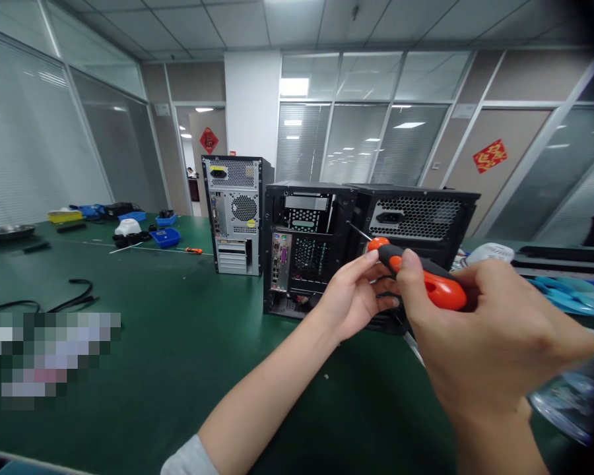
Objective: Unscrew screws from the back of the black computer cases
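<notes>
While right hand (495,323) grips screwdriver (428,268), left hand (349,297) at collar (377,243), grip unclear, case (311,232) holds port panel (281,262).

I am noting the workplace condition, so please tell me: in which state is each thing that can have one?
Right hand: closed around the screwdriver.
Screwdriver: held in the air.
Left hand: fingers loosely bent; contact unclear.
Silver-backed case: upright.
Middle black case: upright, upper bay open.
Right black case: power socket unplugged.
Left door: open.
Right door: appears shut.
Blinds: lowered.
Ceiling light: lit.
</notes>
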A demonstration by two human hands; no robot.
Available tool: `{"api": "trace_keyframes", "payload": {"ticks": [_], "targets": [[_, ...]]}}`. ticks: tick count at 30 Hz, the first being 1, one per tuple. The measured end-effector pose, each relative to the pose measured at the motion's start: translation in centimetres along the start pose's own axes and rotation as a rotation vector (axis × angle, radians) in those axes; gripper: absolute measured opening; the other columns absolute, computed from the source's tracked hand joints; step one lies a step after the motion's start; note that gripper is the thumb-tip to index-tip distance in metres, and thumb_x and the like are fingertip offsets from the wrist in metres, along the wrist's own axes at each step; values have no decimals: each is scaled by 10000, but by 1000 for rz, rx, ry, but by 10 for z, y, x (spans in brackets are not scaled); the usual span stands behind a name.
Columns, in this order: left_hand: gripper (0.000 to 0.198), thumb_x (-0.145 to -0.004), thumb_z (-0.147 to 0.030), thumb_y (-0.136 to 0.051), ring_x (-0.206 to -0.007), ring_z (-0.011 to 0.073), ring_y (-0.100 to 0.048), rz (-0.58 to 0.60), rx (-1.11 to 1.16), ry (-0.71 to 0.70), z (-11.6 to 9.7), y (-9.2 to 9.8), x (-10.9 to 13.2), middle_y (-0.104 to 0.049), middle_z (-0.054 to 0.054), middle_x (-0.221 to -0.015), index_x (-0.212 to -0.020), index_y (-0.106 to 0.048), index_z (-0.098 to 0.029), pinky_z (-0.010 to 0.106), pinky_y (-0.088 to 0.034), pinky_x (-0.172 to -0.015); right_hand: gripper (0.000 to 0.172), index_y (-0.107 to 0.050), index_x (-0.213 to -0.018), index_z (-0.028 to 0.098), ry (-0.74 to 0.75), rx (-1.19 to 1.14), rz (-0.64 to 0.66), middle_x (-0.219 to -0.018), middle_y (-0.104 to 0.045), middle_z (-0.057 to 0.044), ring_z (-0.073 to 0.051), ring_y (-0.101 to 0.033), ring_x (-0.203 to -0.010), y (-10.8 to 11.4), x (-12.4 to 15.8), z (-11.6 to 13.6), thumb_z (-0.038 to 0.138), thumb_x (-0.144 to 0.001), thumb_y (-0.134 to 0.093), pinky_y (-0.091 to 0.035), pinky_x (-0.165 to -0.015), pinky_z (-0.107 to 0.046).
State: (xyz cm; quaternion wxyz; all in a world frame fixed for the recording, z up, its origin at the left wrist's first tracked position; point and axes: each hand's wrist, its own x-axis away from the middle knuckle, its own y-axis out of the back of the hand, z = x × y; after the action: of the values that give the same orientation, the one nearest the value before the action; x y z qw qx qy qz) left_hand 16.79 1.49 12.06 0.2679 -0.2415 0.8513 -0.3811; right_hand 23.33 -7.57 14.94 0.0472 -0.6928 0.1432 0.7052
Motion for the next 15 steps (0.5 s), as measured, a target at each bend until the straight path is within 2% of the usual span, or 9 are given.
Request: {"api": "trace_keyframes", "payload": {"ticks": [7,11,15], "targets": [[245,-888,-296,-504,-727,104,-567,41,-3,27,0,-3,3,-626,32,-849,-1003,-658,-144,252,-427,-763,445,-331,-524,249,-87,15,51,-460,-267,24,-100,-213,-457,1,-3,1,501,-808,-564,-124,-460,-256],[240,-871,-287,-525,-777,120,-583,57,13,31,-1,-5,5,-634,36,-864,-1015,-663,-153,260,-423,-775,471,-283,-545,246,-61,22,67,-484,-243,32,-92,-193,-475,2,-2,0,517,-814,-560,-118,-464,-249],[243,-880,-268,-508,-811,125,-594,99,49,6,0,-4,5,-643,45,-875,-1015,-666,-143,271,-414,-837,487,-241,-562,240,15,16,30,-478,-267,30,-83,-176,-474,0,2,-1,481,-821,-575,-109,-463,-241]]}}
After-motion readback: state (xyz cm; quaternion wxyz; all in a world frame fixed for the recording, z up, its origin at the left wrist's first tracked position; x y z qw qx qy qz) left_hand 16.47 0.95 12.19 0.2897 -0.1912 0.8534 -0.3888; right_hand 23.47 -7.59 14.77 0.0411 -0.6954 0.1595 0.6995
